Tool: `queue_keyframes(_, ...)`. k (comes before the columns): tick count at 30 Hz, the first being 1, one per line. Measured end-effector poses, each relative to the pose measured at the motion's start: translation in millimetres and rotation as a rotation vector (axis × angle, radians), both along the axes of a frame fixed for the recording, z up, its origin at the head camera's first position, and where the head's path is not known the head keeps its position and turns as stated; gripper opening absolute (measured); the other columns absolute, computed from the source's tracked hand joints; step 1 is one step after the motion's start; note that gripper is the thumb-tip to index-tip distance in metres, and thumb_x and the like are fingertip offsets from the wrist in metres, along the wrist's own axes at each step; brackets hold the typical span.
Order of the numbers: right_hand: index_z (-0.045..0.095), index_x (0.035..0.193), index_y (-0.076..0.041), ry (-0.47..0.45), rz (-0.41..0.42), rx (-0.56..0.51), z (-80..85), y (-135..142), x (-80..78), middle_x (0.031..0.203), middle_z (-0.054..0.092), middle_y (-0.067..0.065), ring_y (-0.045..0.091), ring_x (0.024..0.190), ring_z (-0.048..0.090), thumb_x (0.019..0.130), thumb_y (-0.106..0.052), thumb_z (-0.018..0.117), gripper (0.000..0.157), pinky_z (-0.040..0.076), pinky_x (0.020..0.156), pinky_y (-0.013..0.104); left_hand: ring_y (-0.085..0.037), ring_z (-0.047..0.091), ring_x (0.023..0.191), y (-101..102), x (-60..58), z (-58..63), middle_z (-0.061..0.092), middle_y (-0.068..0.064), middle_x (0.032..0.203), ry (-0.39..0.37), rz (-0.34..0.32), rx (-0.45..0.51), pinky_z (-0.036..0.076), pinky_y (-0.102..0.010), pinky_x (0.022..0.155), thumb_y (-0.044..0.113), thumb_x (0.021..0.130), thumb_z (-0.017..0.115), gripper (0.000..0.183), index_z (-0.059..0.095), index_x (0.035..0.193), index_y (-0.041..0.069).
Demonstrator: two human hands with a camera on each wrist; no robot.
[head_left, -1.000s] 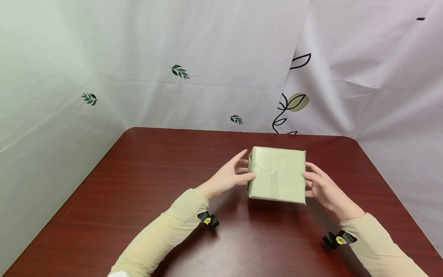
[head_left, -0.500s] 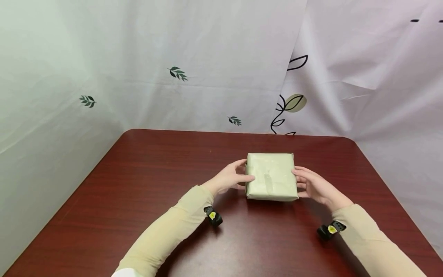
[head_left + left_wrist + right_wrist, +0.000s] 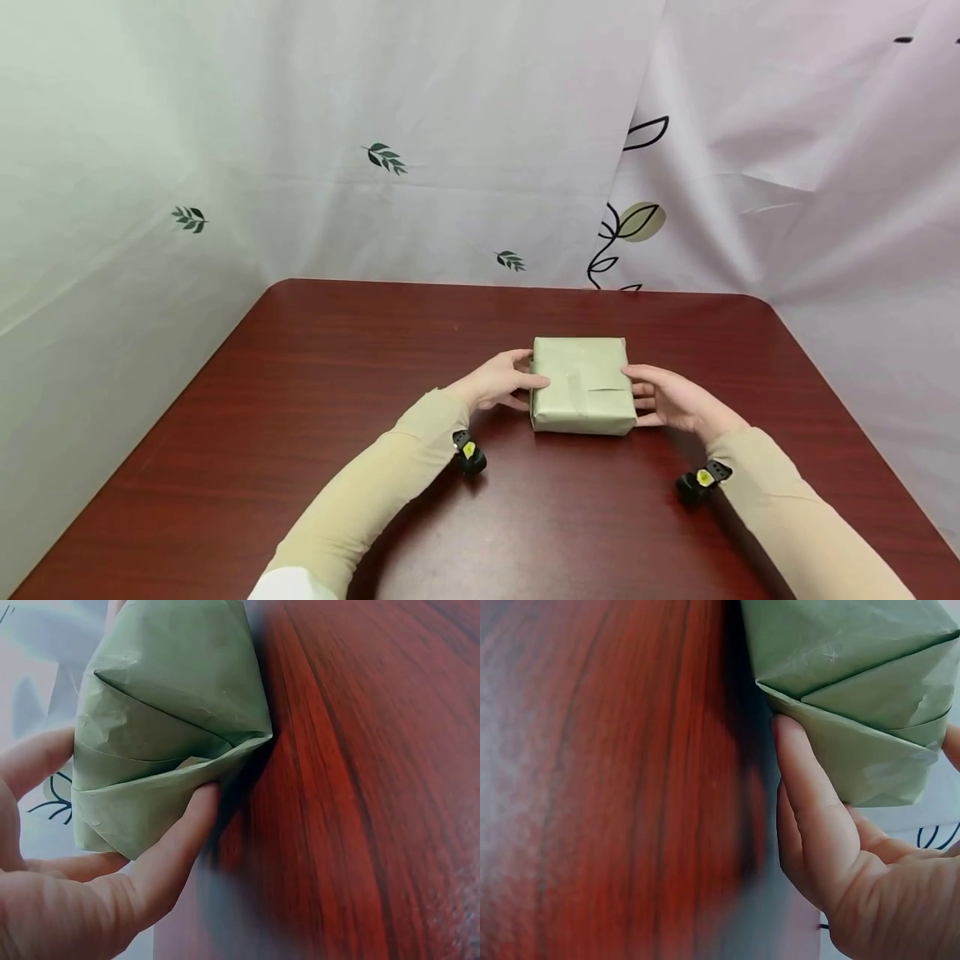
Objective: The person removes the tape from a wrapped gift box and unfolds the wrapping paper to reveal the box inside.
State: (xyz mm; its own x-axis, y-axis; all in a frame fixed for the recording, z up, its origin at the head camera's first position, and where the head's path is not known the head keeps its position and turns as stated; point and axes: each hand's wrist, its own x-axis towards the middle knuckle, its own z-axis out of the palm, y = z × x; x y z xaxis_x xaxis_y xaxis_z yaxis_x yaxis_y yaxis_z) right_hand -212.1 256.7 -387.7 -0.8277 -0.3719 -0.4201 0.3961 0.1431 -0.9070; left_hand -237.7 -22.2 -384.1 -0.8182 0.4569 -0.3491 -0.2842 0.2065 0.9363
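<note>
A box-shaped parcel wrapped in pale green paper lies flat side up between both hands, at or just above the tabletop; whether its underside touches cannot be told. My left hand holds its left end, thumb on the top edge and fingers at the side. Opposite, my right hand grips the right end in much the same way. Folded paper flaps on the parcel's end show in the left wrist view. In the right wrist view, similar folds cross the other end, with a fingertip near the lower edge.
A dark red wood-grain table spreads around the parcel on all sides. Behind it hangs a pale curtain with leaf prints, which also closes off both sides. Each wrist carries a small black camera on a strap.
The parcel has come down toward the table and tipped from facing the head camera to lying flatter. Both hands moved with it, the right hand shifting a little left.
</note>
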Motion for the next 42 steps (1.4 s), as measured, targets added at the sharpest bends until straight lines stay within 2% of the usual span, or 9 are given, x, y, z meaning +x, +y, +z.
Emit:
queue_keyframes(9,0.037,0.129,-0.007,0.017,-0.045,0.039,-2.3,2,-0.4,0.102,0.060,-0.001,0.010,0.092,0.061,0.098,-0.036,0.045,0.043,0.054,0.081,0.036,-0.025,0.060,0.095,3,-1.6,0.2,0.044,-0.021,0.134,0.007,0.002,-0.039,0.055,-0.043,0.076,0.012,0.088,0.064,0.074,0.022,0.150,0.005)
queue_keyframes(12,0.033,0.135,-0.003,0.017,-0.041,0.051,-1.1,1,-0.2,0.113,0.058,0.007,0.011,0.095,0.060,0.099,-0.039,0.043,0.052,0.053,0.083,0.036,-0.026,0.060,0.097,3,-1.3,-0.3,0.045,-0.020,0.134,0.012,0.006,-0.042,0.055,-0.043,0.077,0.013,0.089,0.064,0.074,0.022,0.150,0.005)
queue_keyframes(15,0.020,0.145,0.001,0.002,-0.036,0.062,-0.3,1,-0.7,0.135,0.042,0.026,0.015,0.104,0.057,0.099,-0.046,0.038,0.068,0.053,0.085,0.035,-0.027,0.061,0.098,3,-1.5,-0.9,0.046,-0.021,0.133,0.026,0.014,-0.045,0.055,-0.043,0.077,0.013,0.089,0.064,0.073,0.024,0.149,0.005)
queue_keyframes(18,0.009,0.148,0.004,-0.007,-0.026,0.057,-0.2,3,-1.4,0.148,0.021,0.032,0.016,0.108,0.053,0.099,-0.052,0.030,0.077,0.052,0.086,0.034,-0.028,0.061,0.100,4,-1.8,-1.5,0.047,-0.021,0.131,0.045,0.029,-0.044,0.056,-0.042,0.076,0.014,0.089,0.064,0.071,0.026,0.148,0.004)
queue_keyframes(23,0.030,0.138,0.000,0.013,-0.115,-0.042,0.9,9,-1.9,0.119,0.053,0.013,0.007,0.094,0.058,0.101,-0.047,0.029,0.060,0.053,0.081,0.030,-0.030,0.056,0.114,3,-1.0,1.0,0.046,-0.023,0.135,0.080,0.074,-0.037,0.054,-0.042,0.082,0.019,0.092,0.060,0.064,0.030,0.145,0.001)
queue_keyframes(28,0.058,0.101,-0.017,0.050,-0.225,-0.203,5.3,15,0.0,0.092,0.062,-0.006,0.006,0.085,0.062,0.102,-0.035,0.037,0.027,0.054,0.077,0.026,-0.029,0.053,0.119,4,-2.1,8.9,0.049,-0.020,0.134,0.250,0.099,-0.156,0.050,-0.040,0.090,0.024,0.092,0.059,0.054,0.041,0.139,0.004)
queue_keyframes(34,0.064,0.089,-0.022,0.076,-0.206,-0.242,9.4,13,3.8,0.088,0.065,-0.007,0.004,0.083,0.062,0.102,-0.023,0.038,0.029,0.054,0.076,0.024,-0.027,0.053,0.120,9,1.3,19.7,0.056,-0.017,0.127,0.532,0.072,-0.291,0.043,-0.038,0.098,0.023,0.092,0.060,0.043,0.052,0.130,0.004)
queue_keyframes(38,0.064,0.091,-0.022,0.124,-0.175,-0.206,10.8,10,6.5,0.087,0.064,-0.007,0.004,0.081,0.062,0.101,-0.018,0.040,0.026,0.054,0.076,0.025,-0.026,0.050,0.124,16,7.1,26.9,0.053,-0.015,0.133,0.690,-0.025,-0.362,0.038,-0.037,0.103,0.022,0.092,0.060,0.047,0.049,0.134,0.005)
queue_keyframes(42,0.062,0.092,-0.021,0.163,-0.174,-0.135,12.3,7,7.1,0.087,0.061,-0.006,0.004,0.080,0.062,0.099,-0.017,0.045,0.019,0.054,0.075,0.025,-0.025,0.035,0.137,26,14.2,34.0,0.042,-0.012,0.145,0.796,-0.193,-0.451,0.027,-0.037,0.113,0.027,0.091,0.061,0.061,0.038,0.143,0.006)
